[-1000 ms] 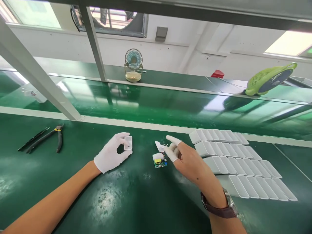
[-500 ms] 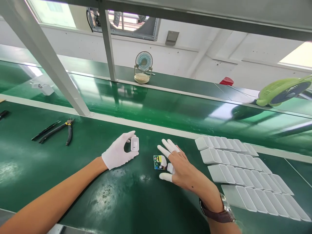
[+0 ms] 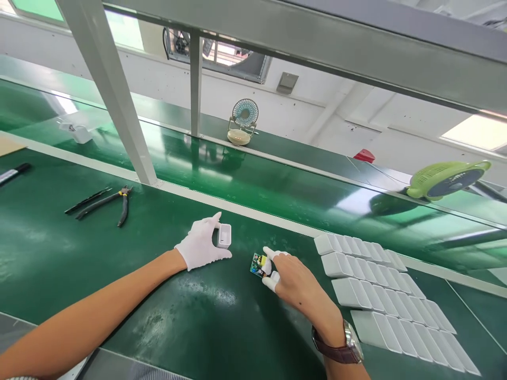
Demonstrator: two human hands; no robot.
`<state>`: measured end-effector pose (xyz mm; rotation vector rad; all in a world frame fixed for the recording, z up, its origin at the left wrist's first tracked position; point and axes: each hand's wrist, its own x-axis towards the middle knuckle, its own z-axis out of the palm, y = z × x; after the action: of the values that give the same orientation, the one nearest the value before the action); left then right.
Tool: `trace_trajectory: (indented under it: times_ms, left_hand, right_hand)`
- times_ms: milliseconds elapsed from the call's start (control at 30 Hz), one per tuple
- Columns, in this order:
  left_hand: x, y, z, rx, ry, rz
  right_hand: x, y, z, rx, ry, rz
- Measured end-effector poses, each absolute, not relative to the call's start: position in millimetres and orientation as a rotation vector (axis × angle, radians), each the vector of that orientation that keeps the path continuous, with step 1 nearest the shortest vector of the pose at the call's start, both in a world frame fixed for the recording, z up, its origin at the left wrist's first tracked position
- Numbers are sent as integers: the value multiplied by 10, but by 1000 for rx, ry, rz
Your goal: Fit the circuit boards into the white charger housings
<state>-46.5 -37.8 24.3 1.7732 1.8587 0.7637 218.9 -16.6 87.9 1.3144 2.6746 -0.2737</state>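
Observation:
My left hand [image 3: 203, 245], in a white glove, holds a small white plastic case [image 3: 224, 236] between thumb and fingers, its open side facing up. To the right, my right hand [image 3: 291, 274] wears white finger cots and a wristwatch. Its thumb and fingers close around a small green circuit board [image 3: 257, 265] with yellow and white parts on it. The board is low over the green table, and I cannot tell whether it touches the surface. A white piece beside the board is partly hidden by the right hand.
Rows of white plastic cases [image 3: 390, 295] stand on the right. Cutting pliers [image 3: 123, 207] and tweezers [image 3: 87, 200] lie at left, with a marker [image 3: 15, 173] farther left. A slanted metal post [image 3: 119, 100] rises behind. Beyond stand a small fan [image 3: 244, 119] and a green fan [image 3: 447, 179].
My right hand's spread fingers have closed in around the circuit board. The left hand keeps its hold on the white case. The camera view has shifted and tilted a little.

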Motion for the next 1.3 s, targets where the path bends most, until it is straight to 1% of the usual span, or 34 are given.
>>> trace_trajectory:
  times_ms: [133, 333, 467, 600, 667, 700, 800, 867, 1000, 1167, 1300]
  left_hand:
    - [-484, -384, 221, 1769, 1859, 779]
    - [-477, -391, 277, 1818, 1842, 754]
    - [-458, -427, 319, 1795, 1797, 762]
    - [-452, -460, 269, 1837, 1726, 884]
    - [-452, -462, 227, 1916, 1647, 949]
    - [-452, -462, 209, 1958, 1603, 982]
    - [-445, -466, 173, 2053, 1488, 1069]
    - [-436, -476, 163, 2093, 1448, 1095]
    - [-416, -500, 155, 2136, 1450, 1098]
    - [-406, -505, 144, 2175, 1490, 1109]
    - [-411, -500, 138, 2215, 1488, 1132]
  right_hand:
    - [2136, -177, 837, 1346, 2639, -194]
    - [2145, -150, 813, 1408, 2758, -337]
    - [2142, -129, 767, 1481, 2874, -581]
    - [2089, -145, 702, 1653, 2970, -1021]
    - [2054, -169, 687, 1659, 3065, -1129]
    - [2038, -182, 685, 1626, 3148, -1109]
    - [2000, -214, 686, 1446, 3409, -901]
    - [1986, -230, 682, 1407, 3499, -795]
    - [1984, -257, 668, 1496, 3535, -701]
    - [1987, -289, 675, 1262, 3677, -371]
    - [1977, -301, 682, 1175, 3658, -287]
